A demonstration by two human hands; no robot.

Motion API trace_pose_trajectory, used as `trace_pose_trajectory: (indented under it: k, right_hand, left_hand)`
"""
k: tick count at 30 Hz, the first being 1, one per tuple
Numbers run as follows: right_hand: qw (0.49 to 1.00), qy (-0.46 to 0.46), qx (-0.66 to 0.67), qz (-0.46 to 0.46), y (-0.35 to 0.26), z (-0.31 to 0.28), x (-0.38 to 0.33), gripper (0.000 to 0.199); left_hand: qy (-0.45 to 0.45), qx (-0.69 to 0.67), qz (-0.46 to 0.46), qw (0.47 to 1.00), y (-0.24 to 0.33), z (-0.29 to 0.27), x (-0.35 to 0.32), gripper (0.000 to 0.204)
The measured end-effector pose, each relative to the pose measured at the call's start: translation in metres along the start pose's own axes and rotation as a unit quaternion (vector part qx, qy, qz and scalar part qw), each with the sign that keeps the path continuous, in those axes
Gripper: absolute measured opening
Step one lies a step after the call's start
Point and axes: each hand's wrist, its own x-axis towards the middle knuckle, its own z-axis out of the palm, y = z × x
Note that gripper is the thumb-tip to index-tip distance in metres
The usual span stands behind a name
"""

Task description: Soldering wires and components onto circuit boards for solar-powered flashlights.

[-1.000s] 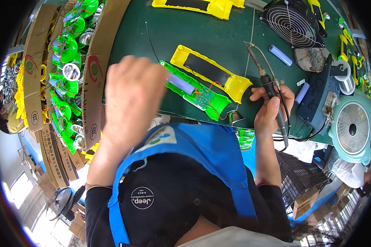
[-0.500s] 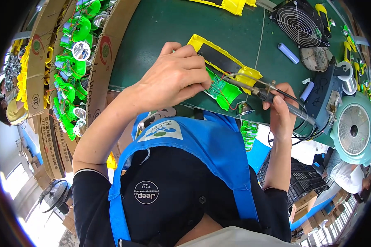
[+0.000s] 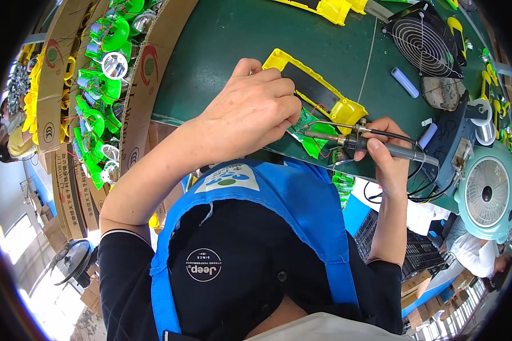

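Note:
My right hand (image 3: 385, 152) grips a soldering iron (image 3: 404, 151) by its dark handle, with a thin curved tube running along its front. The iron's tip lies over a green plastic housing with a green circuit board (image 3: 305, 120) and thin red wires. My left hand (image 3: 263, 108) is closed in a pinch at the board's left end; its curled fingers hide what they hold. Just beyond, a yellow plastic casing (image 3: 351, 109) with a dark panel lies on the green table (image 3: 227, 34). A small reflector cup (image 3: 339, 156) sits by the housing, partly behind the iron.
On the left, a cardboard box (image 3: 148, 68) holds several green lamp parts with reflectors. At right are a black grilled fan (image 3: 421, 42), a blue cylindrical cell (image 3: 404, 83), a solder reel (image 3: 484, 122) on a dark stand, and a mint-green fan (image 3: 487, 193). Cables hang near my right wrist.
The soldering iron has swung to a more level pose, its tip lower over the green board and housing. My left hand keeps its pinch there. The whole view has shifted slightly.

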Motion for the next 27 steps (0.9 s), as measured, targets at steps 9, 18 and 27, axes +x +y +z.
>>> trace_pose_trajectory:
  k: [9,18,27]
  right_hand:
    - [0.997,-0.044,0.000,-0.062,0.005,-0.005,-0.002,0.023]
    - [0.990,0.049,0.088,-0.094,0.014,-0.011,-0.005,0.035]
    - [0.962,0.106,-0.052,-0.245,0.011,-0.008,0.014,0.038]
  left_hand:
    - [0.009,-0.005,0.005,1.000,-0.001,0.002,-0.001,0.012]
    - [0.011,0.001,0.002,1.000,0.000,0.002,0.001,0.012]
    - [-0.024,-0.020,0.028,0.999,-0.002,-0.004,0.006,0.007]
